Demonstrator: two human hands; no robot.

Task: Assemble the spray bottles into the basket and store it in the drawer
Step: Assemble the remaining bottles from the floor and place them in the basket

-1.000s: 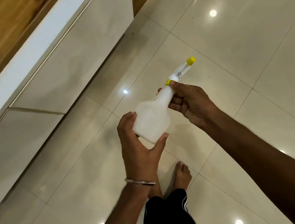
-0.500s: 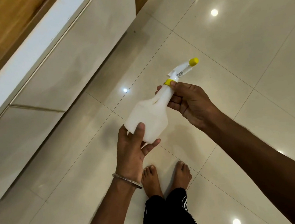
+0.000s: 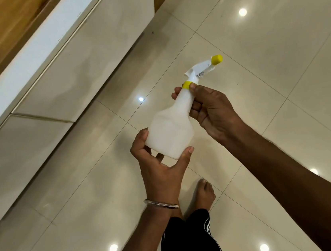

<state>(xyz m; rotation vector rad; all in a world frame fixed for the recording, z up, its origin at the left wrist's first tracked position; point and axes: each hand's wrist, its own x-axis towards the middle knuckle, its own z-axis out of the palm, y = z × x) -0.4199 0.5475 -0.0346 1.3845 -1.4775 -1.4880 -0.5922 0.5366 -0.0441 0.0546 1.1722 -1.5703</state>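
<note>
I see both arms reaching forward and down from the bottom of the view, meeting over the tiled floor (image 3: 276, 49). My left hand (image 3: 162, 171) comes up from below with the wrist straight, a thin metal bangle (image 3: 161, 204) round it; its grip is curled round the base of the spray bottle (image 3: 171, 133), thumb pressed on the near lower corner and fingers hooked round the far lower edge. My right hand (image 3: 212, 109) comes in from the lower right along a long bare forearm, and its grip pinches the bottle's neck just under the yellow collar (image 3: 187, 85), thumb on the near side, a fingertip showing past the far side, the other fingers folded against the shoulder of the bottle. The bottle is held in the air, tilted so that its neck points up and away to the right; the white trigger head (image 3: 200, 70) sits on the collar and ends in a yellow nozzle cap (image 3: 216, 59). The bottle's body is cloudy white, and I cannot tell whether anything is in it. To the left stands a glossy pale cabinet (image 3: 82, 64) with closed drawer fronts. Bare feet (image 3: 204, 195) and dark striped trousers (image 3: 193, 243) show below the hands.
</note>
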